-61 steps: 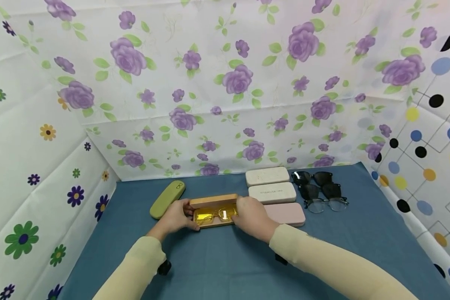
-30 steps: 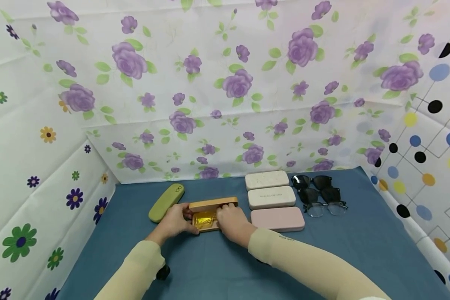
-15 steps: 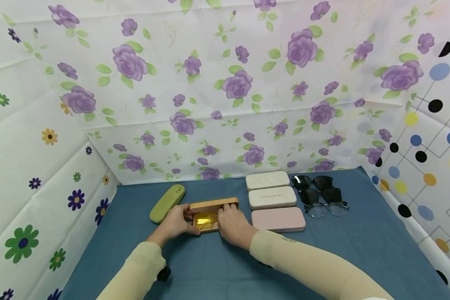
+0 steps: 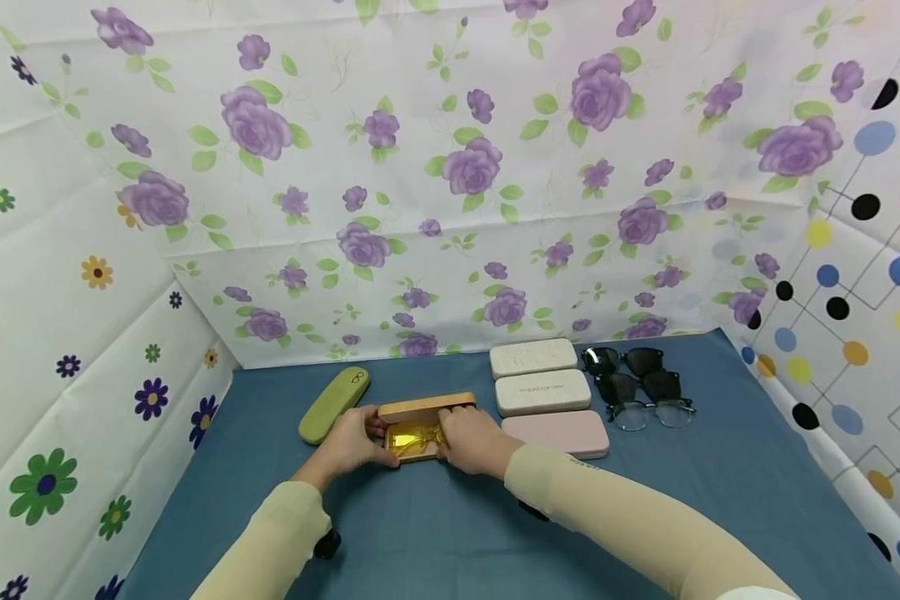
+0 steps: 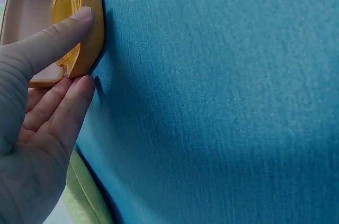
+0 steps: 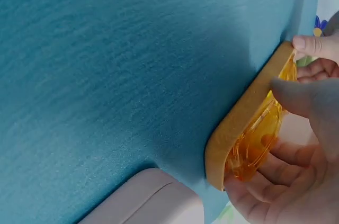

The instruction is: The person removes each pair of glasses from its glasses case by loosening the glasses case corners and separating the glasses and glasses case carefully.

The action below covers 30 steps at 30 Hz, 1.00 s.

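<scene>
Left hand (image 4: 348, 441): pinching head-view 9 o'clock end of open ochre hard-shell case (image 6: 242, 112); skid risk if loosened.
Right hand (image 4: 476, 439): gripping 3 o'clock end of clear yellow plastic glasses (image 4: 410, 438) inside case; bending risk if forced.
Lid (image 4: 420, 407): raised at 12 o'clock; could trap right hand if dropped.

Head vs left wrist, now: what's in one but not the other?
Head only: the pink case, two white cases, two pairs of sunglasses and the clear glasses. Left wrist only: the palm side of the left hand. Both: the open case, yellow glasses inside it, green case, blue cloth, and at least part of each hand.
</scene>
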Each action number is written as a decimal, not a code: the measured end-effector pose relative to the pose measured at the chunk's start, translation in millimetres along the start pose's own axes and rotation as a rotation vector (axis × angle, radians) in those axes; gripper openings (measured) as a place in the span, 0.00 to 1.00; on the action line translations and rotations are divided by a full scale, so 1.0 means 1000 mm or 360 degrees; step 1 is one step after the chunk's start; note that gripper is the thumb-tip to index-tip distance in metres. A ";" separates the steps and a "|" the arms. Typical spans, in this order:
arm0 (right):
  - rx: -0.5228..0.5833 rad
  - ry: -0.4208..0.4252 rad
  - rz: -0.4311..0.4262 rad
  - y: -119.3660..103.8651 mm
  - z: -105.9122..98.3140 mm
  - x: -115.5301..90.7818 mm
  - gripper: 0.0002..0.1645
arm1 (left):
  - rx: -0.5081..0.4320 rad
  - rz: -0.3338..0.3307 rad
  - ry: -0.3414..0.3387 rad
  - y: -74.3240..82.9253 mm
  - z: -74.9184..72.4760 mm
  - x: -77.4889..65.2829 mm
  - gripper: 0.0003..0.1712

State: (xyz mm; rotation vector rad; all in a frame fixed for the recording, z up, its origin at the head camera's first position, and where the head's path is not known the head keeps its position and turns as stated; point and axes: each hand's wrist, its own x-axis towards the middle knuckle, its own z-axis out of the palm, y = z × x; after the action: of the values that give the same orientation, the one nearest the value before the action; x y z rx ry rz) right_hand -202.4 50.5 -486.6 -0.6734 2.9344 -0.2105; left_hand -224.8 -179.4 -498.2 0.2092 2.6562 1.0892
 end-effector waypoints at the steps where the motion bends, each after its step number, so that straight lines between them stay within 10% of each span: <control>1: 0.0019 -0.0014 -0.0002 0.000 0.000 0.000 0.27 | 0.0003 -0.0003 -0.0001 0.000 0.000 -0.001 0.40; 30: 0.0070 -0.0007 -0.0117 0.001 -0.007 -0.005 0.18 | -0.0129 -0.0041 0.0024 -0.007 0.002 -0.003 0.62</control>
State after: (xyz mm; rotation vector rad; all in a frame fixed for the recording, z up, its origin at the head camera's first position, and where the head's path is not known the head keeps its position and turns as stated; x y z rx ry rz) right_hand -199.5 54.6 -479.7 -0.7748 2.8944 -0.2794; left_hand -222.0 -183.6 -503.9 0.1515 2.6144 1.1918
